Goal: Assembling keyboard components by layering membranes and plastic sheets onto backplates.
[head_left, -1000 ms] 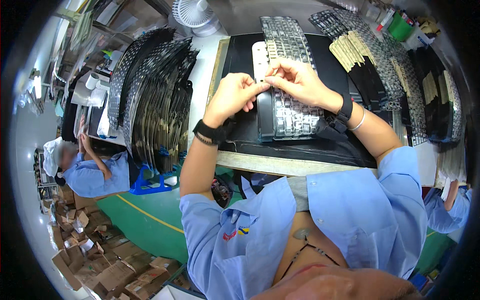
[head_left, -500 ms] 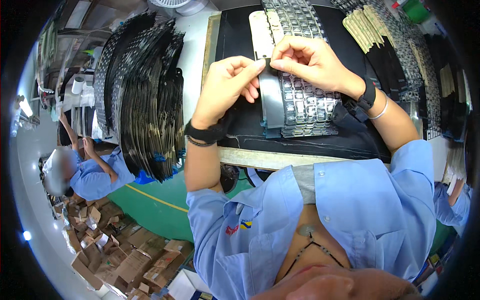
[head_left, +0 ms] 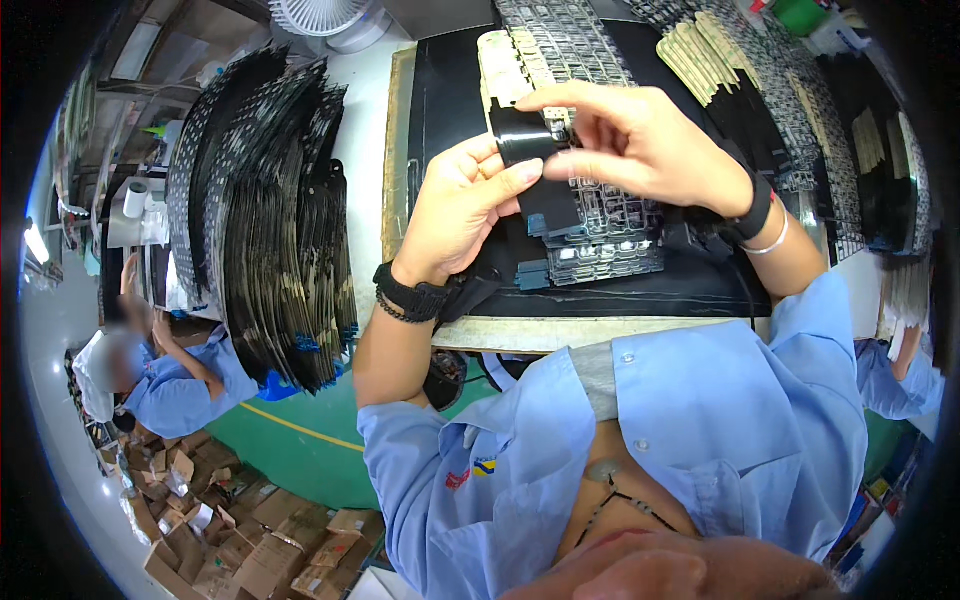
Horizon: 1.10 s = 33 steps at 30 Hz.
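My left hand [head_left: 462, 205] pinches a glossy black strip [head_left: 520, 138] between thumb and fingers, above the work mat. The strip's upper part bends and catches the light. Beneath it, a dark strip runs down to a blue end [head_left: 548, 224]. My right hand [head_left: 665, 150] is at the strip's right edge. Its index finger reaches along the top and its thumb lies lower; the thumb and inner fingers are blurred, so its grip is unclear. Under both hands lies a stack of sheets with rows of small framed cut-outs [head_left: 615, 215], next to cream-coloured strips [head_left: 500, 68].
A tall fanned stack of black strips [head_left: 285, 240] stands left of the black mat [head_left: 440, 110]. More cream-and-black strips [head_left: 700, 60] and patterned sheets lie at the right. A white fan [head_left: 318, 15] is at the back. A co-worker [head_left: 190, 375] sits at the left, above cardboard boxes [head_left: 270, 560].
The black strip is now lifted and bent upward in my left hand. My right hand's fingers have spread along its edge. The whole view has shifted slightly.
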Each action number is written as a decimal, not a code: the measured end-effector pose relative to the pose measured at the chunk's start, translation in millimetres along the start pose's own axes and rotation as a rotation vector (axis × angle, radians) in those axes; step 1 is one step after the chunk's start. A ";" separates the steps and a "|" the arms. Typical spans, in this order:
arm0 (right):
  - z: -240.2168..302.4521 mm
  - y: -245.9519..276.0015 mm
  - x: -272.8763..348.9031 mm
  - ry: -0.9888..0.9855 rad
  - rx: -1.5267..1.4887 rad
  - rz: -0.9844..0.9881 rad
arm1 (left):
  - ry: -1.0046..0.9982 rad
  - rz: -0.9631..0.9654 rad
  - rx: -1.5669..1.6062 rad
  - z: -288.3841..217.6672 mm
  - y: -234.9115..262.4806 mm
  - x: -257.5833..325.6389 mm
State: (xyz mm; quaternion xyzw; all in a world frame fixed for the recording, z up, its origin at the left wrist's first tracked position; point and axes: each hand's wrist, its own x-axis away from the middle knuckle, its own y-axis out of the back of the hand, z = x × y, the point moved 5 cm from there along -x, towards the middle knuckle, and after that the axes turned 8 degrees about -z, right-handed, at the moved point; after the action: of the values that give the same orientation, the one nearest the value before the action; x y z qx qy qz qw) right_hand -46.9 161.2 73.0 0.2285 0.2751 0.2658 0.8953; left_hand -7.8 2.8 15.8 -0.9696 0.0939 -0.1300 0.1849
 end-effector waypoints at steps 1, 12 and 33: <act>2.0 -4.3 4.7 -0.119 -0.061 0.083 | -0.006 -0.006 0.012 1.0 -1.4 2.0; -17.7 -20.8 24.9 -0.100 -0.293 -0.018 | -0.021 -0.116 -0.211 0.0 -3.4 -1.8; -21.0 -23.6 20.6 -0.207 -0.353 -0.020 | 0.007 -0.069 -0.170 2.7 -3.6 -0.5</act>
State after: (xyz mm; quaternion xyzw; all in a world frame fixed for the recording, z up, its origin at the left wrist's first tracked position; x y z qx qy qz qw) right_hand -37.0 161.3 36.6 0.0914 0.1328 0.2760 0.9475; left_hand -7.1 7.1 14.6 -0.9840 0.0719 -0.1310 0.0972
